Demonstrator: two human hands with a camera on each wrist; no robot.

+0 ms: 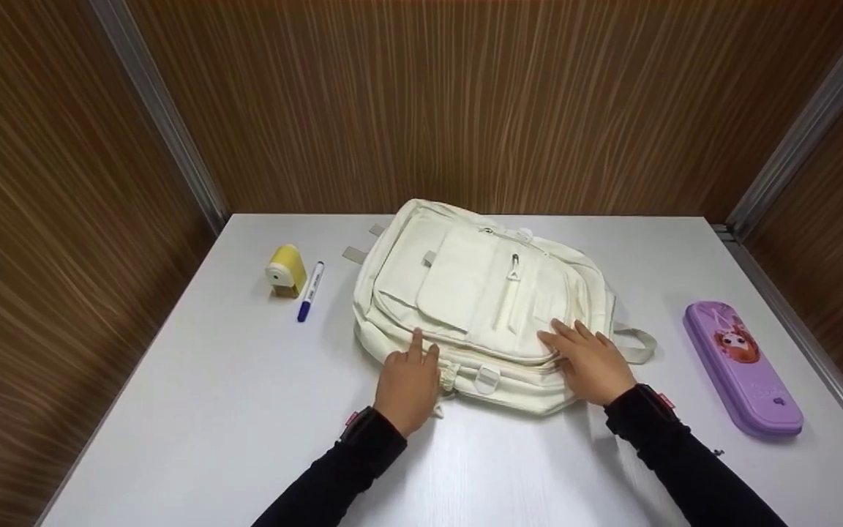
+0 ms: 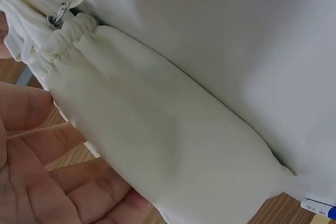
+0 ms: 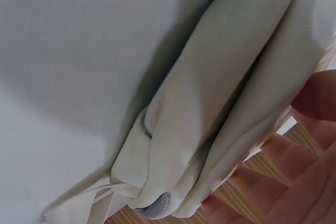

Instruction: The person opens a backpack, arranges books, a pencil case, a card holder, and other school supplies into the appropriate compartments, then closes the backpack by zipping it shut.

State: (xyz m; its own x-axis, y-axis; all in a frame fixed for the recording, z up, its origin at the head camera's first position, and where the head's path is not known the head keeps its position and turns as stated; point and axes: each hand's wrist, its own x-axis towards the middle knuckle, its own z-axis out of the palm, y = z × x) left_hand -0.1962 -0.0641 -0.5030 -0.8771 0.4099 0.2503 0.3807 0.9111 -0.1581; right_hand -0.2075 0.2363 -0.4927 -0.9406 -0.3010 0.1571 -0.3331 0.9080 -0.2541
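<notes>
A cream backpack (image 1: 480, 300) lies flat in the middle of the white table (image 1: 246, 410), front pockets up. My left hand (image 1: 408, 384) rests at its near edge, fingers relaxed against the side pocket (image 2: 157, 140) beside a metal zipper pull (image 2: 55, 19). My right hand (image 1: 588, 359) lies flat on the near right part of the bag, fingers spread and straight on the fabric (image 3: 226, 93). Neither hand holds anything.
A yellow pencil sharpener (image 1: 287, 271) and a blue-capped marker (image 1: 311, 290) lie left of the bag. A purple pencil case (image 1: 742, 368) lies near the table's right edge. Wood-panelled walls enclose the table on three sides.
</notes>
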